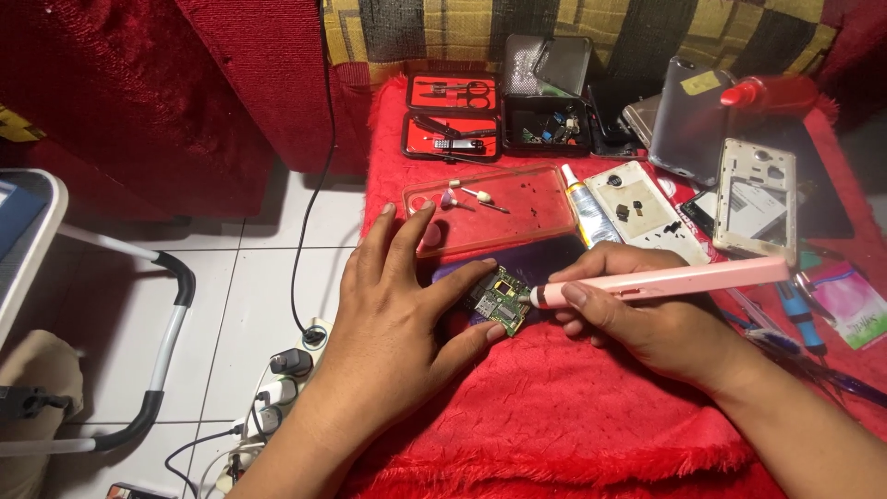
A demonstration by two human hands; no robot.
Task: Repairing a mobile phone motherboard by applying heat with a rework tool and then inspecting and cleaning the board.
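A small green circuit board (499,299) lies on a dark purple pad over the red cloth (573,407). My left hand (402,310) pinches the board between thumb and forefinger and holds it steady. In my right hand (647,323) is a pink pen-shaped tool (665,282), gripped near its tip. The tool's tip touches the board's right edge.
A clear pink phone case (527,217) with small grinding bits lies behind the board. Further back are an open red tool kit (453,115), a dark parts box (545,125), a glue tube (584,208), phone frames (756,199) and back covers. Cables and a power strip (277,393) lie on the tiled floor at left.
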